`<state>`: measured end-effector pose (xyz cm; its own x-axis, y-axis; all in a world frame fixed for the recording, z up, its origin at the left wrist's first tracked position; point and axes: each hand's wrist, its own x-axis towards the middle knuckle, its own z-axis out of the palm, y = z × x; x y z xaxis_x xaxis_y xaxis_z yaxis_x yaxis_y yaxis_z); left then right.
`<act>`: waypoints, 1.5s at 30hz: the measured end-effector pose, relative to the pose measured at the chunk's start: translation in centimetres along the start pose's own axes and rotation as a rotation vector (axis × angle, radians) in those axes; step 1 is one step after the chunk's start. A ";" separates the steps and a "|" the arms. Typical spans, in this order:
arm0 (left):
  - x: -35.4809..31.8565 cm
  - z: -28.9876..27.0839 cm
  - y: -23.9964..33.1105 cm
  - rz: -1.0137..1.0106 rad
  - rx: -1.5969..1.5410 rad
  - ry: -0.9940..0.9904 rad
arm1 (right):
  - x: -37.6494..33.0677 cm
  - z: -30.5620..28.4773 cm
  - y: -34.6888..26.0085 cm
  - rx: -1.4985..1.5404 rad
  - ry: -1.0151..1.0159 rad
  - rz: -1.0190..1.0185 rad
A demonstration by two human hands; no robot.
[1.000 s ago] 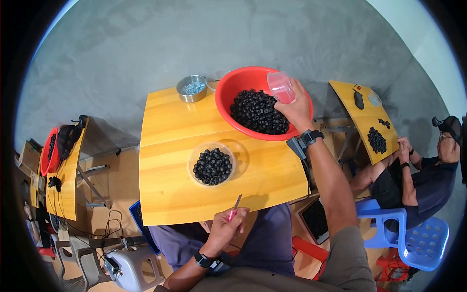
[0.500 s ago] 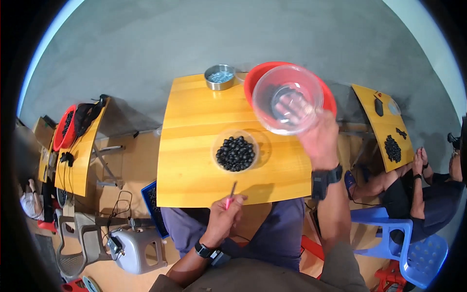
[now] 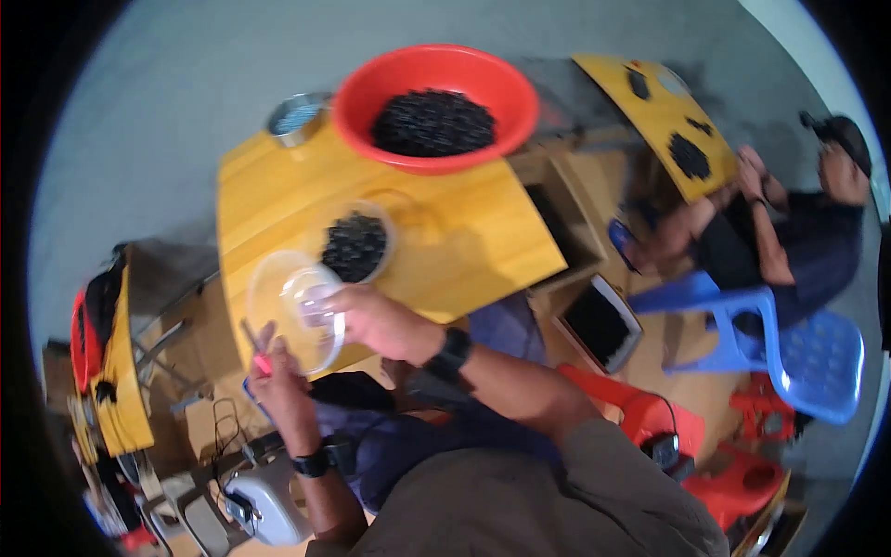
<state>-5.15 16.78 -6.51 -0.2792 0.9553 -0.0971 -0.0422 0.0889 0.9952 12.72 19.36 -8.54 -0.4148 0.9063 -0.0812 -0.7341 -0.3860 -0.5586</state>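
Observation:
My right hand (image 3: 385, 325) grips the rim of a clear plastic bowl (image 3: 269, 278), holding it tilted over the table's near left part. Nothing shows inside that bowl. Beside its lower edge, my left hand (image 3: 286, 390) is closed on a small pink-handled tool (image 3: 263, 364) with a thin dark shaft; motion blur hides its exact kind. A second clear container, full of small black pieces (image 3: 355, 246), stands on the yellow table (image 3: 473, 237) just beyond the held bowl. At the far side, a big red basin (image 3: 529, 107) holds a heap of black pieces.
Left of the basin stands a round metal tin (image 3: 295, 132) with bluish bits. Boxes (image 3: 608, 306) lie on the floor right of the table. Further right, another person sits on a blue chair (image 3: 807, 357) at a second yellow table (image 3: 650, 111). A grey stool (image 3: 269, 501) stands lower left.
My view has swung to the right. The right hand has brought the clear bowl from in front of the red basin down and left, close to my left hand, which still holds the pink-handled tool.

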 end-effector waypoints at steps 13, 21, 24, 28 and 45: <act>6.6 -4.9 -6.0 -0.052 0.105 0.140 | -13.5 -2.8 -6.8 -0.269 0.149 -0.028; 8.4 -3.9 -6.6 -0.059 0.156 0.158 | -24.7 -19.9 -5.7 0.197 0.819 -0.438; 9.4 -3.8 -7.4 -0.029 0.146 0.145 | -28.8 -28.7 -2.9 0.300 1.090 -0.490; 8.9 -1.6 -6.5 -0.049 0.176 0.102 | -31.5 -35.5 -0.2 0.464 1.307 -0.419; 1.1 -2.4 0.4 0.175 0.205 0.197 | -37.8 -55.3 16.8 0.657 0.888 -0.247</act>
<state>-7.75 17.19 -6.25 -0.4456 0.8902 0.0948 0.2114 0.0018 0.9774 45.81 -11.81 -60.49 0.1177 0.6707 -0.7324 -0.9918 0.0425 -0.1204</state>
